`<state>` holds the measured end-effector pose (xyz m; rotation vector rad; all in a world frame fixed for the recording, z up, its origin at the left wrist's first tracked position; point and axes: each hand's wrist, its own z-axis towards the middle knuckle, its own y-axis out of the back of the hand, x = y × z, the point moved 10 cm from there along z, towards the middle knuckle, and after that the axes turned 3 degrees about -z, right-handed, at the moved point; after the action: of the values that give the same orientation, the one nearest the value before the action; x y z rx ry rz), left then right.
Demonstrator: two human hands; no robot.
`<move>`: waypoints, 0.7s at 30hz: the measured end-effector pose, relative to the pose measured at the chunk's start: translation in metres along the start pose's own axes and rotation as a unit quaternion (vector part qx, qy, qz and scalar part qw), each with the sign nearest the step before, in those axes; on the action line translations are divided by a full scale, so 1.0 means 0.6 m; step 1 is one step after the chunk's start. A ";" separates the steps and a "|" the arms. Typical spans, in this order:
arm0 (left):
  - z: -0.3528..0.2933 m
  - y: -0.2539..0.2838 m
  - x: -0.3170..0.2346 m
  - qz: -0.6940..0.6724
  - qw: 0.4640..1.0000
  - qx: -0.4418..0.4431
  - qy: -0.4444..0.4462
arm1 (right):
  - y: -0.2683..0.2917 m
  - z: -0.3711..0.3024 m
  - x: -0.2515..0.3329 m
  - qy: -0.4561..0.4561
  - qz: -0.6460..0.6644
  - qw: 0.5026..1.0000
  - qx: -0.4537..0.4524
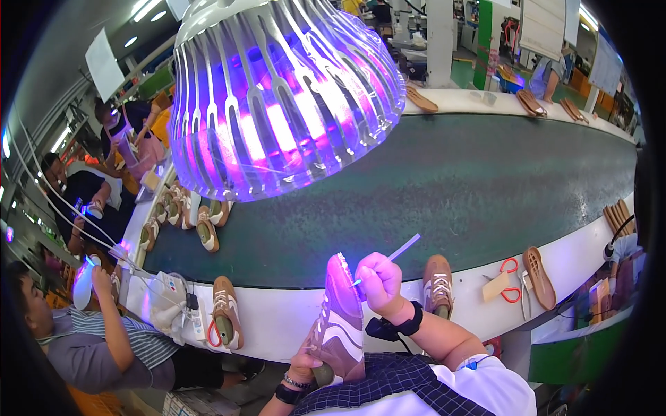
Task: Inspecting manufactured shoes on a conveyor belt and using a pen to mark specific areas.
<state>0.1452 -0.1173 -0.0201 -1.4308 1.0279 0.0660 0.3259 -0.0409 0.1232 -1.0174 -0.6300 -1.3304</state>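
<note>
My left hand (pixel 303 363) grips a brown and white sneaker (pixel 341 340) near its heel, its toe pointing away from me and its sole edge turned to the right. My right hand (pixel 381 281) pinches a thin pale stick (pixel 404 247). The stick's narrow tip is at the sole edge near the toe; whether it touches cannot be made out. Purple light from a large ribbed lamp (pixel 284 104) falls on the shoe. A second brown sneaker (pixel 438 281) stands on the white ledge just right of my right hand.
A green conveyor belt (pixel 444 187) runs beyond the white ledge (pixel 270 326). Red-handled scissors (pixel 512 291), a beige block (pixel 495 286) and a brown sole (pixel 539 277) lie right. A sneaker (pixel 225 312) stands left, by a seated co-worker (pixel 104 347). Several sneakers (pixel 207 225) rest on the belt.
</note>
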 end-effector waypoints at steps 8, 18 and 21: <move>0.004 -0.003 0.003 -0.041 0.999 0.024 0.016 | -0.003 0.004 0.001 0.002 -0.002 1.000 -0.002; 0.000 0.030 0.017 -0.029 0.998 0.020 0.042 | -0.001 0.008 0.006 0.011 0.019 1.000 -0.003; -0.002 0.036 0.026 -0.033 0.997 0.027 0.066 | 0.000 0.009 0.008 0.019 0.001 1.000 0.001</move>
<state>0.1410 -0.1217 -0.0463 -1.4337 1.0811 -0.1047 0.3275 -0.0386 0.1299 -0.9890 -0.6017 -1.3430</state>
